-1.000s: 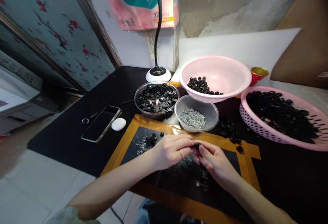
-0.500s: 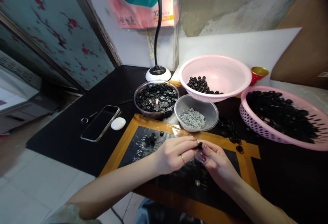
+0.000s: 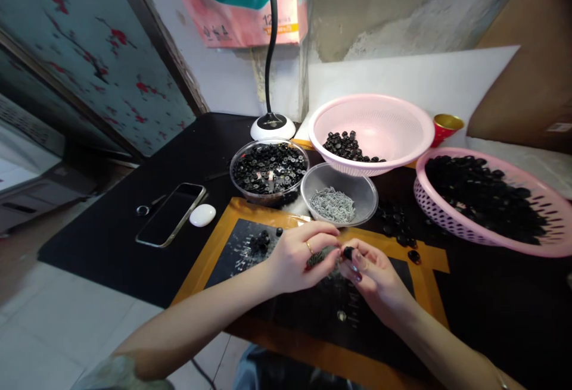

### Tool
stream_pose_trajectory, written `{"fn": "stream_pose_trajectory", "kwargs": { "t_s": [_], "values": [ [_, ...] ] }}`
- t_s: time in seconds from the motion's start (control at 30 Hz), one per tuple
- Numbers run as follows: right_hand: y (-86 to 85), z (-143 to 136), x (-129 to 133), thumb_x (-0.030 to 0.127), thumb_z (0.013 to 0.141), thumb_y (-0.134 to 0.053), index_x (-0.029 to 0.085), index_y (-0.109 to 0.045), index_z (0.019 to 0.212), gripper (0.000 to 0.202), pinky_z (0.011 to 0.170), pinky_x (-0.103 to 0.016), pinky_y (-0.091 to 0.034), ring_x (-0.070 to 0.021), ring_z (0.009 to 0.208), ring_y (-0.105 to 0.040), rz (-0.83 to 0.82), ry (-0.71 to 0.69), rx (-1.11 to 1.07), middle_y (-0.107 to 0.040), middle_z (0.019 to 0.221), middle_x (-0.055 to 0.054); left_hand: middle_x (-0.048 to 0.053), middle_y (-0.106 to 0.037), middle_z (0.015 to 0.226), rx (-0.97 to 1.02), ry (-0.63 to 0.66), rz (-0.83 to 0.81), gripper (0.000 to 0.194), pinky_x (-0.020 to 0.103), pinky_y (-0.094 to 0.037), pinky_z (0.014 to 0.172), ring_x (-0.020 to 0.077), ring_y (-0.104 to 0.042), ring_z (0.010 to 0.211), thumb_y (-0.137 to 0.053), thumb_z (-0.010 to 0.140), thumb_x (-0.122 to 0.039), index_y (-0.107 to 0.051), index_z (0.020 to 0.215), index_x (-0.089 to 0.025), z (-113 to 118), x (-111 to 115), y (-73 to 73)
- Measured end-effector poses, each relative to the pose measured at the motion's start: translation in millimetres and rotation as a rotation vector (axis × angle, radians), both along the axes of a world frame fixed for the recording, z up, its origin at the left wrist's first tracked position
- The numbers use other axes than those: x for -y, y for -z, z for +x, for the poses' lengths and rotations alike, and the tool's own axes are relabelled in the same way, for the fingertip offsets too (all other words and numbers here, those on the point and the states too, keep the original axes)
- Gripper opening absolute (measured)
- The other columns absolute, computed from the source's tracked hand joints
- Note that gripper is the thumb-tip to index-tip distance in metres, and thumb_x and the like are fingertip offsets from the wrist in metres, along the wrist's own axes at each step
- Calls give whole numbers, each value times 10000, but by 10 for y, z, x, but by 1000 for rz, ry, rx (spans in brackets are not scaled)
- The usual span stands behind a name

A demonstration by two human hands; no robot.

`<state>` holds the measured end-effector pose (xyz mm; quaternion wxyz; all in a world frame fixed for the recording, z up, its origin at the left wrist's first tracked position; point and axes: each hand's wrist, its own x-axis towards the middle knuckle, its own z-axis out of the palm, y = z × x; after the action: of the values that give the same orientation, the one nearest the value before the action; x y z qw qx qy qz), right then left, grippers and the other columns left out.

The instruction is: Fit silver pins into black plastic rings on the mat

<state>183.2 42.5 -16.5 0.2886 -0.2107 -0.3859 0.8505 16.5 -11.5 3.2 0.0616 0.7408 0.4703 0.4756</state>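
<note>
My right hand (image 3: 373,274) pinches a small black round part (image 3: 348,252) between its fingertips above the taped black mat (image 3: 379,324). Beside it, my left hand (image 3: 301,256), with a ring on one finger, is curled with thumb and fingertips close to that part; whether it holds something small is hidden. Several black parts (image 3: 260,241) and scattered screws (image 3: 242,254) lie on the mat left of my hands. Just behind my hands stands a clear bowl (image 3: 369,199) of grey screws (image 3: 333,205).
Behind are a clear bowl of black discs (image 3: 270,169), a pink basket (image 3: 402,122), a lamp base (image 3: 272,128) and a red cup (image 3: 447,129). A fuller pink basket (image 3: 460,229) stands right, a phone (image 3: 171,214) and white oval object (image 3: 202,215) left.
My left hand has lifted slightly and its fingers have come away from the black part, which stays in my right hand. The whole view has shifted a little.
</note>
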Motion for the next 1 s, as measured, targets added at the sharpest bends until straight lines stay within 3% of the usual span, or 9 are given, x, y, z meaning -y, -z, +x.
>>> {"fn": "stream_pose_trajectory", "kwargs": {
  "t_s": [0.33, 0.47, 0.57, 0.67, 0.73, 0.9, 1.0],
  "values": [
    [-4, 18, 0, 304, 830, -645, 157, -646, 780, 156, 511, -220, -233, -78, 536, -291, 75, -12, 14, -396, 581, 49, 98, -686, 917, -15, -23, -54, 109, 279, -528, 766, 163, -646, 836, -543, 827, -144, -645, 858, -125, -8, -6, -12],
    [-26, 20, -82, 347, 836, -617, 182, -663, 858, 172, 538, -221, -303, -93, 577, -376, 163, -42, 146, -473, 657, 23, 64, -689, 861, -164, -8, -265, 171, 260, -491, 729, 159, -634, 798, -507, 867, -227, -650, 847, -134, -116, -35, -90],
    [-26, 57, -213, 321, 827, -610, 196, -660, 962, 191, 571, -255, -373, -124, 604, -456, 510, -66, 474, -537, 705, 1, 22, -685, 836, -328, -39, -507, 199, 234, -452, 674, 145, -625, 753, -503, 882, -306, -652, 890, -173, -332, -65, -193],
    [34, 115, -342, 270, 844, -545, 169, -651, 1038, 242, 683, -338, -441, -181, 692, -539, 1033, 52, 813, -600, 839, -59, 6, -673, 842, -485, -113, -684, 197, 231, -414, 642, 165, -621, 781, -571, 829, -376, -651, 895, -209, -619, -60, -282],
    [85, 142, -380, 259, 863, -503, 145, -623, 1106, 294, 727, -372, -462, -218, 756, -576, 1287, 99, 950, -608, 891, -90, 1, -665, 886, -533, -168, -792, 257, 234, -407, 666, 179, -620, 826, -640, 757, -417, -640, 925, -223, -797, -28, -320],
    [108, 87, -251, 280, 890, -500, 143, -633, 1036, 241, 716, -364, -495, -242, 810, -603, 1634, 171, 1010, -615, 891, -101, -6, -657, 966, -573, -268, -999, 435, 231, -373, 617, 216, -612, 884, -723, 619, -447, -606, 994, -260, -999, 41, -336],
    [109, 7, -139, 264, 890, -526, 160, -652, 970, 182, 718, -333, -502, -217, 798, -605, 1725, 77, 879, -630, 880, -84, 12, -656, 919, -548, -226, -995, 382, 232, -375, 601, 202, -608, 817, -694, 662, -457, -608, 956, -228, -953, 10, -291]
  ]
}}
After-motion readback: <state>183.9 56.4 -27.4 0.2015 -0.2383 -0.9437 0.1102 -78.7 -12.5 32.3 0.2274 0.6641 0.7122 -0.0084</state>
